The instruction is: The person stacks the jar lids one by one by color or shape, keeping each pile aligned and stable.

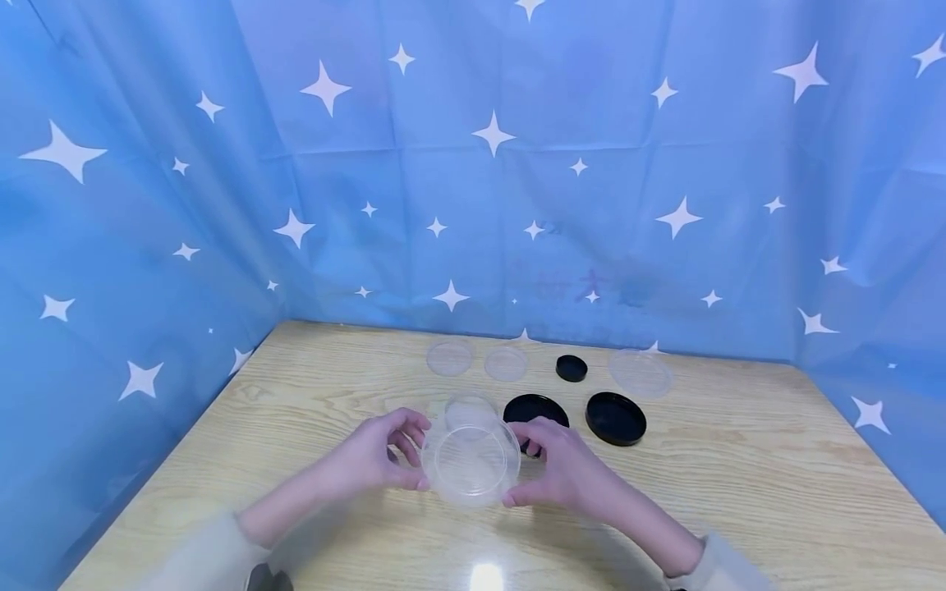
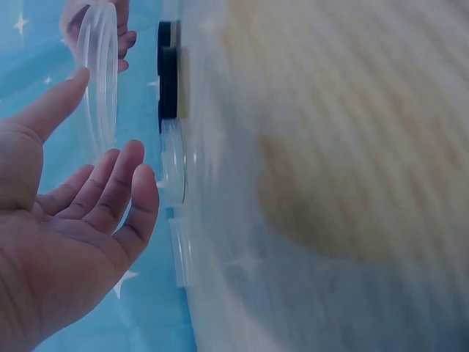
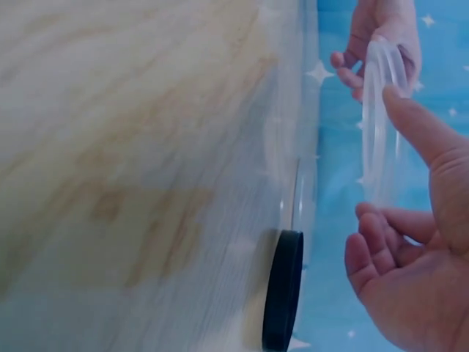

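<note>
A clear round plastic dish (image 1: 473, 466) is held up above the wooden table, between both hands. My left hand (image 1: 384, 451) grips its left edge, thumb near the lower rim and fingers near the upper. On the opposite edge, my right hand (image 1: 554, 464) holds it in the same manner. Seen edge-on in the left wrist view, the dish (image 2: 101, 81) shows ridged, layered rims. Behind it lies another clear disc (image 1: 469, 406), partly covered by the held one. A black round dish (image 1: 534, 404) lies just beyond my right hand, which hides its near part.
Farther back on the table (image 1: 332, 369) lie two clear discs, one left (image 1: 449, 359) and one beside it (image 1: 506, 364). A small black dish (image 1: 571, 368), a larger clear disc (image 1: 641, 373) and a black dish (image 1: 616, 419) lie to the right. Blue star-printed cloth (image 1: 458, 189) encloses the table.
</note>
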The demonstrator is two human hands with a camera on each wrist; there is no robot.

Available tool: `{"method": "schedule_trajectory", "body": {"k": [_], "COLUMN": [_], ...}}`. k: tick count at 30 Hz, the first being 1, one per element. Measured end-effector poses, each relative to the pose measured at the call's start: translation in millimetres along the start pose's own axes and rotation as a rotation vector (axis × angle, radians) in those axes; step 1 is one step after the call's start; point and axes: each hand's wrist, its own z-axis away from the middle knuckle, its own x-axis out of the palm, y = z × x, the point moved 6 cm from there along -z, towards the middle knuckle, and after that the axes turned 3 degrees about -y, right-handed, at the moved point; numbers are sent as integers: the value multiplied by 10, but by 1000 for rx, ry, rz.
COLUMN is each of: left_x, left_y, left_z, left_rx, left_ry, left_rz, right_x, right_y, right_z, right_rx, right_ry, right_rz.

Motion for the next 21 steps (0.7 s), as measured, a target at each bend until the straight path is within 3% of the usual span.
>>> {"method": "schedule_trajectory", "body": {"k": [9, 21], "left_x": [175, 360], "left_y": [13, -50], "left_z": [64, 187], "left_rx": [9, 28], "left_ry": [-67, -109], "left_rz": [25, -94], "right_x": [20, 163], "right_y": [-18, 36], "right_z": [157, 296], "right_rx": [-72, -70], "right_ry": [-15, -111], "right_rz": [21, 88]}}
